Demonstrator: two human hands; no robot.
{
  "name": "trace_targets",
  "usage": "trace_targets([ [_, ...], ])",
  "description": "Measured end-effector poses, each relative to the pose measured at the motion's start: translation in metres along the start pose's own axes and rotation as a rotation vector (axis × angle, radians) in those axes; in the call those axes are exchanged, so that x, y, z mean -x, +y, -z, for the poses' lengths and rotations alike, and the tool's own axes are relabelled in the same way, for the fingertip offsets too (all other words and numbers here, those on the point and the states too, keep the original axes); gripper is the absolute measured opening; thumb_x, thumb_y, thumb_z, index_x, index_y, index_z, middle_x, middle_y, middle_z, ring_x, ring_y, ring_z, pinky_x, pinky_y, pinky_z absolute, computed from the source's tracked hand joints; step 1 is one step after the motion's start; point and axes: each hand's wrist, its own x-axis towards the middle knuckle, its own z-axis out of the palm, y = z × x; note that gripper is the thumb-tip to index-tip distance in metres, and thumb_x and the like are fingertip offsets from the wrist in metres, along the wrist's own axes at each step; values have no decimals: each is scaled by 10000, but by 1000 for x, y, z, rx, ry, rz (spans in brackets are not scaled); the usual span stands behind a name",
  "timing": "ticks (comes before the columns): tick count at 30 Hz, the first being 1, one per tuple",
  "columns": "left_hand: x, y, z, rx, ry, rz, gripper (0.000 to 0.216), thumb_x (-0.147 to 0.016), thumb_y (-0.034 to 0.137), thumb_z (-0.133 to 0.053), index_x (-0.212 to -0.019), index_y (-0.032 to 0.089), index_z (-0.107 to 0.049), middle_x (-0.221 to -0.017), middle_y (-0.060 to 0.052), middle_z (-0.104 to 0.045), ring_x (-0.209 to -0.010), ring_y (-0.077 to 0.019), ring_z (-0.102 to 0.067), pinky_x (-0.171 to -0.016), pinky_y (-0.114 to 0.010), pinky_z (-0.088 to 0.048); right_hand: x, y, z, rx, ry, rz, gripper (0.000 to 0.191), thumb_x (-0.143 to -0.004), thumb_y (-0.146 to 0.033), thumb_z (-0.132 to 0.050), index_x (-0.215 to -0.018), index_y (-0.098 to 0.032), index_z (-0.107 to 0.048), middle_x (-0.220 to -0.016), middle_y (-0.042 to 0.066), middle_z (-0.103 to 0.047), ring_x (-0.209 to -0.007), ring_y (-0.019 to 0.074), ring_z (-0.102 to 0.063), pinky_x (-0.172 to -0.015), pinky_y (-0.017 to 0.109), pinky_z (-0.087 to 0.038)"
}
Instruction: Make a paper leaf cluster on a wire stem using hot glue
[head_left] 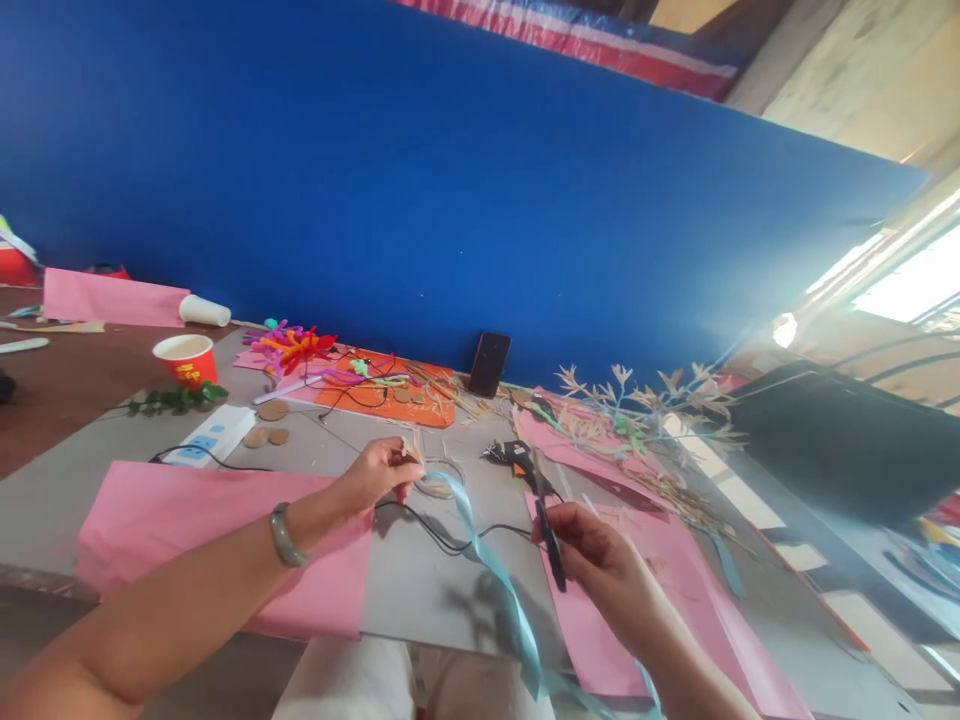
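My left hand (382, 470), a bangle at its wrist, is closed in a pinch on the end of a light blue ribbon (491, 560). A small pale dried sprig shows at the same fingertips. The ribbon hangs in a loose curve over the table's front edge and passes below my right forearm. My right hand (592, 555) is closed around black-handled scissors (551, 545), seen edge-on and pointing away from me. Behind the left fingertips lies a thin coil of wire or cord (442, 478). A black glue gun (514, 455) lies beyond the scissors.
Pink paper sheets (225, 550) lie on the grey table. Around them are a power strip (210, 438), a red paper cup (186, 358), wooden discs (271, 410) and coloured pipe cleaners (292, 345). A phone (490, 365) leans on the blue partition (450, 200). Dried branches (645, 400) spread right.
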Motion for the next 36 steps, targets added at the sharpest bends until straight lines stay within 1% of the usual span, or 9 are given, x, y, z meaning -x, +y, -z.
trace_targets([
  [4,1,3,-2,-3,12,-14,163,-716,272,-682,-707,149,-575,-492,55,-510,-417,-72,-482,-445,-200,-403,13,-7,-4,-5,-188,-29,292,-757,-359,-639,-1004,-209,-679,-945,94,-697,-830,220,-644,-679,313,-541],
  [6,2,4,-2,4,12,-17,158,-720,266,-683,-723,148,-579,-497,56,-512,-418,-71,-485,-450,-199,-405,17,-1,-4,11,-193,-80,312,-773,-376,-609,-1021,-208,-695,-1008,104,-700,-922,253,-640,-805,378,-534],
  [8,3,4,-2,12,10,-19,155,-723,262,-683,-731,147,-580,-502,55,-516,-417,-71,-488,-448,-198,-403,20,5,-4,-12,-137,-138,368,-802,-421,-550,-1052,-196,-696,-1024,111,-702,-934,268,-641,-851,423,-521],
  [10,3,4,-2,11,7,-23,158,-725,268,-684,-726,148,-581,-491,54,-515,-418,-75,-489,-447,-200,-401,21,7,-5,-49,-128,-166,405,-811,-451,-532,-1084,-197,-689,-1034,114,-700,-928,273,-644,-842,435,-522],
  [13,4,4,-2,4,10,-27,169,-721,282,-689,-722,150,-584,-471,53,-511,-417,-81,-488,-450,-207,-404,20,-1,-11,-70,-227,-141,364,-765,-442,-634,-1051,-225,-690,-1012,101,-696,-907,258,-641,-775,385,-535],
  [18,4,6,-3,-11,26,-20,154,-722,273,-677,-726,148,-587,-477,51,-513,-418,-80,-487,-460,-208,-396,15,2,-24,-74,-357,-95,297,-695,-366,-735,-903,-180,-631,-762,22,-613,-666,145,-562,-575,242,-444],
  [22,7,9,-6,-20,58,-45,128,-735,261,-661,-738,152,-595,-491,48,-523,-423,-80,-482,-465,-210,-391,17,9,-28,263,-380,-102,225,-699,-338,-715,-778,-196,-559,-634,-46,-498,-570,104,-434,-516,223,-326],
  [26,10,11,-8,-6,49,-85,120,-746,254,-659,-752,152,-595,-500,49,-527,-425,-79,-479,-470,-212,-397,17,2,-35,621,-332,-69,179,-755,-342,-641,-747,-216,-514,-616,-46,-498,-564,122,-446,-530,244,-305],
  [36,15,11,-9,-45,-39,-109,140,-749,253,-702,-776,140,-624,-488,46,-536,-432,-84,-504,-482,-218,-411,-2,-2,-57,798,-234,79,237,-814,-409,-586,-767,-217,-455,-748,32,-617,-635,169,-525,-564,262,-278],
])
